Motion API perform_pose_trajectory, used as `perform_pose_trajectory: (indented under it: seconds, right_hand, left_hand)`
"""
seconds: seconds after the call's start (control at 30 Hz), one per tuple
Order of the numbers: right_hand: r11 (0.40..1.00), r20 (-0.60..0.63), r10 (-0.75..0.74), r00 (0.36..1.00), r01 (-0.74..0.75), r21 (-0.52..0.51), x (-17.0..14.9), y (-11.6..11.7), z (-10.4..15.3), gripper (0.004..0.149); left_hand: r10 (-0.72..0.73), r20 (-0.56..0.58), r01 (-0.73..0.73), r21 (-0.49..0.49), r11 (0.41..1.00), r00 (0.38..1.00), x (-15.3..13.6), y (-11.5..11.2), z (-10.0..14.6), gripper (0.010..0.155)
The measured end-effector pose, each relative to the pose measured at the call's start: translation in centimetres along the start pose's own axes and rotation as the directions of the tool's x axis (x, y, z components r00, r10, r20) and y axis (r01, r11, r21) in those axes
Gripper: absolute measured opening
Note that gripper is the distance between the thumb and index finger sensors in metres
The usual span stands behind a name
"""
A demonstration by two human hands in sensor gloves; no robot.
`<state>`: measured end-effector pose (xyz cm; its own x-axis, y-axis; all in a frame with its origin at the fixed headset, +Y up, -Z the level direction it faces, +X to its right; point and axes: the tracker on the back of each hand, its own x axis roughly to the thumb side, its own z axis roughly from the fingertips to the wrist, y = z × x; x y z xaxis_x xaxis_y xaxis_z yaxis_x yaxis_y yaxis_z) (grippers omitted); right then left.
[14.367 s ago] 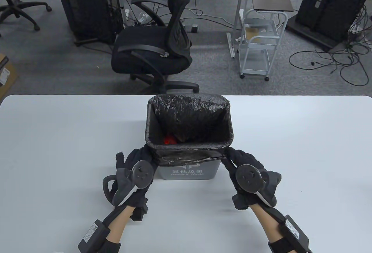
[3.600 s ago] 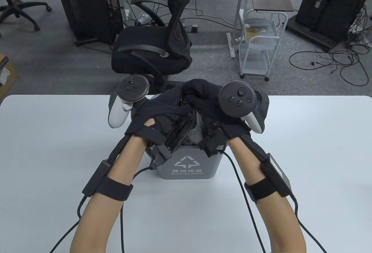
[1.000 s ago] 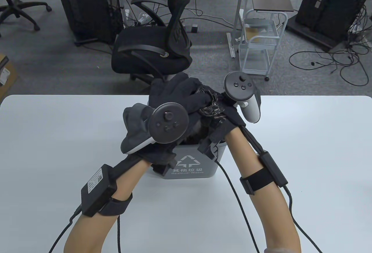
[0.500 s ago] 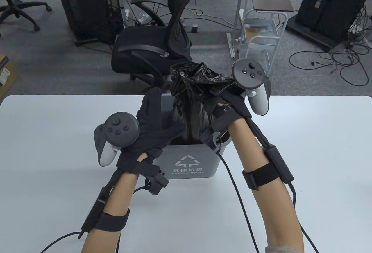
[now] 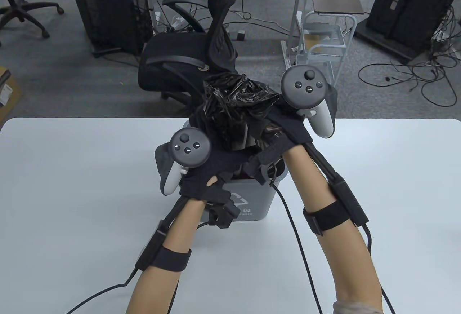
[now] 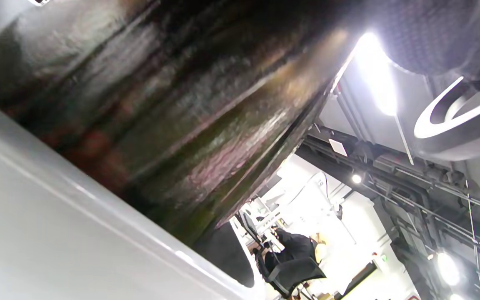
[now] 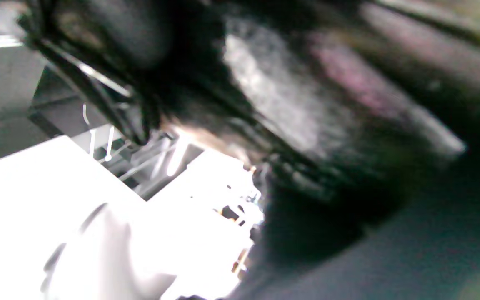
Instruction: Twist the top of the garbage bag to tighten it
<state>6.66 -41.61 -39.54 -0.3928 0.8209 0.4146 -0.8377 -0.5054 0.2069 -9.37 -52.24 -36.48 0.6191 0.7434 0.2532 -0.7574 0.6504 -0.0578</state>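
We see the grey bin (image 5: 264, 204) standing on the white table (image 5: 72, 184), near the middle of its far edge, with a white recycling mark partly visible on its near wall. The black garbage bag (image 5: 236, 99) is gathered into a bunch that rises out of the bin; its crumpled top spreads open above the hands, and below it the plastic is drawn into a narrow neck.

Our left hand (image 5: 212, 162) is closed around the lower part of this neck, just above the bin rim, with the tracker on its back turned up toward the camera. Our right hand (image 5: 284, 126) grips the neck higher, on its right side, just under the crumpled top; its tracker also faces up. The two hands are very close, almost touching at the bag.

In the left wrist view the stretched, glossy plastic of the bag (image 6: 173, 108) fills most of the frame, above the pale rim of the bin (image 6: 56, 233). The right wrist view is blurred; we can only tell dark plastic there.

Behind the table stands a black office chair (image 5: 191, 58).
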Motion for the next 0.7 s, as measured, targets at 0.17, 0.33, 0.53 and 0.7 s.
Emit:
perform_pose_trajectory:
  seconds: [0.17, 0.33, 0.53, 0.7]
  right_hand:
    - [0.997, 0.001, -0.074, 0.997, 0.074, 0.013, 0.3, 0.7, 0.2, 0.038]
    - [0.986, -0.008, -0.164, 0.986, 0.164, -0.008, 0.0, 1.5, 0.5, 0.038]
    - [0.958, -0.029, -0.286, 0.958, 0.285, -0.019, -0.3, 2.7, 0.8, 0.038]
    - [0.951, -0.053, -0.307, 0.950, 0.306, -0.038, -0.5, 3.0, 1.0, 0.039]
  left_hand:
    - [0.027, -0.030, -0.026, 0.029, 0.999, 0.999, 0.3, -0.5, -0.3, 0.142]
    - [0.050, -0.067, -0.047, 0.049, 0.998, 0.996, 0.4, -0.6, -0.7, 0.142]
    - [0.131, -0.079, -0.128, 0.041, 0.991, 0.988, 0.1, -0.8, -1.6, 0.139]
    - [0.152, -0.091, -0.146, 0.073, 0.987, 0.984, -0.2, -0.5, -2.0, 0.136]
